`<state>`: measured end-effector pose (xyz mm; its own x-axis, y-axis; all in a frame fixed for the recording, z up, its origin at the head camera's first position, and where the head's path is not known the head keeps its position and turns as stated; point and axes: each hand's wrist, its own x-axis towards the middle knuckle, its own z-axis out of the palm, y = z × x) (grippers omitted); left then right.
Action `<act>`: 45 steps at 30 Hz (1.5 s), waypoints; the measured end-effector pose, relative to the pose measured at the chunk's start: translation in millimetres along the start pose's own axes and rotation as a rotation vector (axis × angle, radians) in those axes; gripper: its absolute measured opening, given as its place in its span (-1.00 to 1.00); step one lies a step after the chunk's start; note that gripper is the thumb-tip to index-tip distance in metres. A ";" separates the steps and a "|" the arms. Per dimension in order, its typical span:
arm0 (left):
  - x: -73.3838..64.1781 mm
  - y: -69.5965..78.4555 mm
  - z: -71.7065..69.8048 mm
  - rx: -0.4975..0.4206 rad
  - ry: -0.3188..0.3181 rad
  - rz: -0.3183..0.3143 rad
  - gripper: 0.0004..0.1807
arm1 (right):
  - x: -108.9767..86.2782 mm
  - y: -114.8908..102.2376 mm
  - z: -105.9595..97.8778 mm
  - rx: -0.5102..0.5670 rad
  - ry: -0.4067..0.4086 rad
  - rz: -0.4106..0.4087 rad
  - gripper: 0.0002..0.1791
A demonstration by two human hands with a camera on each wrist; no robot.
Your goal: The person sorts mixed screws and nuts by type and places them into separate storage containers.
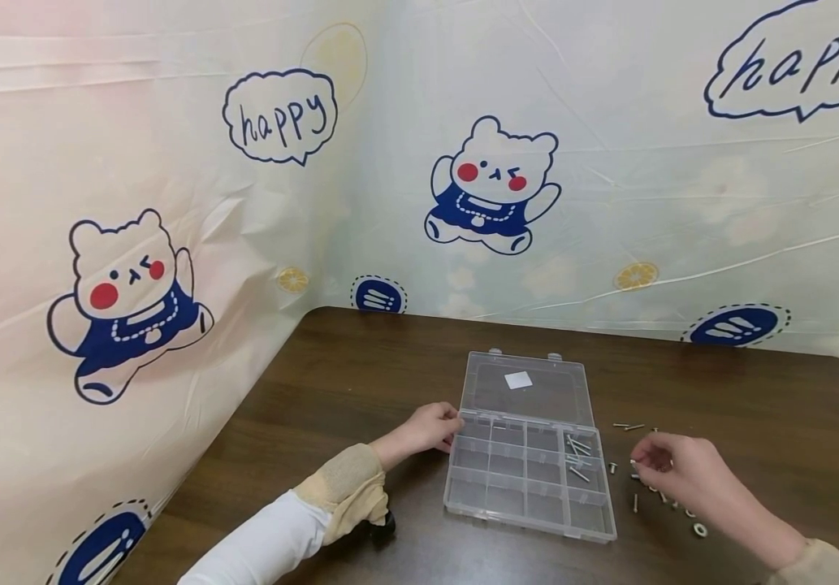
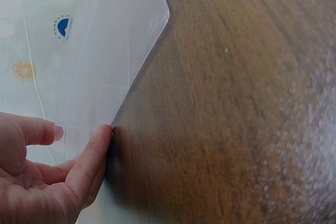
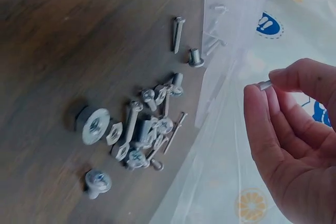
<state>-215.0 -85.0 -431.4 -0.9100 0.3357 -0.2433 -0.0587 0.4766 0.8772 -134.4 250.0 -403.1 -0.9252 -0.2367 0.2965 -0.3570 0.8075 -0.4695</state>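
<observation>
A clear plastic compartment box (image 1: 529, 524) lies on the table with its lid (image 1: 554, 398) swung back. My left hand (image 1: 430, 426) grips the box's left side near the hinge; in the left wrist view, thumb and fingers lie on opposite edges of the box wall (image 2: 105, 61). Several screws (image 1: 577, 445) lie in compartments of the right column. Right of the box, my right hand (image 1: 689, 467) is raised over the table, pinching a small silvery metal fastener (image 3: 265, 85) between thumb and index finger. Its exact kind is mostly hidden by the fingertips.
Loose hardware lies right of the box, partly under my right hand: several screws (image 3: 134, 121), hex nuts (image 3: 114, 132) and a washer-faced piece (image 3: 95, 126). Two thin screws (image 1: 633, 427) lie farther back. A printed curtain (image 1: 390, 162) hangs behind the brown table (image 1: 375, 357).
</observation>
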 end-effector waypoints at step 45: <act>1.7 0.0 -1.0 0.035 -0.011 -0.017 -0.76 | 28.7 -29.2 -2.5 0.068 -0.033 -0.085 -0.87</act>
<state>-217.0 -85.2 -431.4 -0.9044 0.3360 -0.2631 -0.0598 0.5105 0.8578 -150.2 220.9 -378.8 -0.8946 -0.3214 0.3104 -0.4412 0.7455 -0.4996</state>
